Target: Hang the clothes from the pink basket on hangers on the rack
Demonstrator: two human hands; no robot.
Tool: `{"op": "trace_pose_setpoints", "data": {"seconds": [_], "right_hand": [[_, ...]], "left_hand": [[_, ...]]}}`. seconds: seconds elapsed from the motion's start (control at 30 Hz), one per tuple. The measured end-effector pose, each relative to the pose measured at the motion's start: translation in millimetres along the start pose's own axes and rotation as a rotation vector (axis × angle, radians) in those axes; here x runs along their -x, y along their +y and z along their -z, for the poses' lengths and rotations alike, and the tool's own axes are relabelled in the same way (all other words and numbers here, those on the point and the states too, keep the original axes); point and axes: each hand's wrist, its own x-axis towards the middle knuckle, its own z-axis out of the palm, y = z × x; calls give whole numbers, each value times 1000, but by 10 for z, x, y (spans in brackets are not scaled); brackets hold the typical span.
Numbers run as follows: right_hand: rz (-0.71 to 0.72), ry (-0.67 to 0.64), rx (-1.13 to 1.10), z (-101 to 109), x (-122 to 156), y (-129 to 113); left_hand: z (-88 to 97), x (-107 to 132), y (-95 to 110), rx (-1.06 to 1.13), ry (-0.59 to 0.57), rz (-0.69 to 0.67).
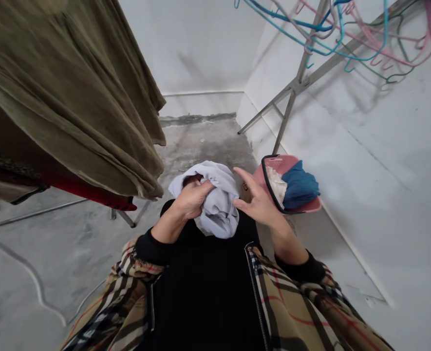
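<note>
A bunched white garment [220,204] is held up in front of my body, its folds gathered together. My left hand [193,197] grips it from the left side, with the thumb lying over the cloth and the fingers partly hidden behind it. At the right edge of the garment, my right hand [255,197] has its thumb and fingers spread apart. Its fingertips are beside the cloth, and whether they touch it I cannot tell.
To the right, a pink basket [262,176] contains a blue cloth [301,186] and a whitish cloth [275,184]. Colored hangers [321,29] hang on a metal rack [294,87] at upper right. An olive cloth [80,92] drapes at left; a pale hose [36,280] lies on the floor.
</note>
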Motion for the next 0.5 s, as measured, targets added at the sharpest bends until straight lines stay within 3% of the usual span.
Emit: {"op": "trace_pose_setpoints", "data": {"seconds": [0.1,0.17,0.37,0.5], "right_hand": [[-26,-189,-174,-29,-134,-54],[-35,-210,-233,-3,-196,-72],[-87,99,-331,174,-296,-232],[-261,111,-595,221,-313,-337]], "left_hand": [[53,27,2,-64,-44,46],[119,30,0,-115,-69,1],[351,5,77,-299,-153,-37],[519,-73,125,-599,-184,-109]]}}
